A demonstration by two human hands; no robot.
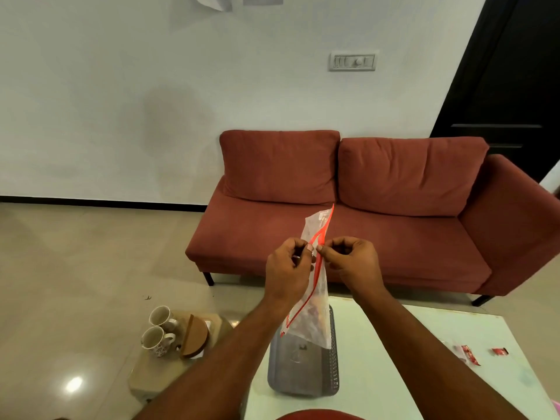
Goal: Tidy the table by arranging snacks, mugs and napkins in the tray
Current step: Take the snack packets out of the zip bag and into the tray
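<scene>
Desk (394, 359) nearest, white top, lower right of view. Grey tray (332, 365) with mesh walls stands on its left part, long axis running away from the camera. Red sachet (468, 354) and smaller red sachet (499, 351) lie loose on the desk well right of the tray, apart from each other.

Clear zip bag (321, 286) hangs upright over the tray's far half. Its lower end overlaps the tray's inside; cannot tell if it touches the bottom. Orange-brown snacks (312, 310) show through the plastic in the lower part, too blurred to identify.

Left hand (288, 268) pinches the bag's red zip strip from the left between thumb and forefinger, other fingers curled in. Right hand (353, 263) does the same from the right; the two pinches nearly meet. Just above them the strip's two red lines stand parted; higher up they run together to the bag's top corner.

Left of the desk, low stool (157, 374) on the floor (75, 268) carries near mug (156, 341) and far mug (160, 316), both white and patterned, close together. Half-round wooden holder (195, 338) stands just right of them; its contents are unclear.

Beyond: red sofa (348, 207) against white wall (121, 101), switch panel (352, 60) above it, dark door (509, 86) far right.
</scene>
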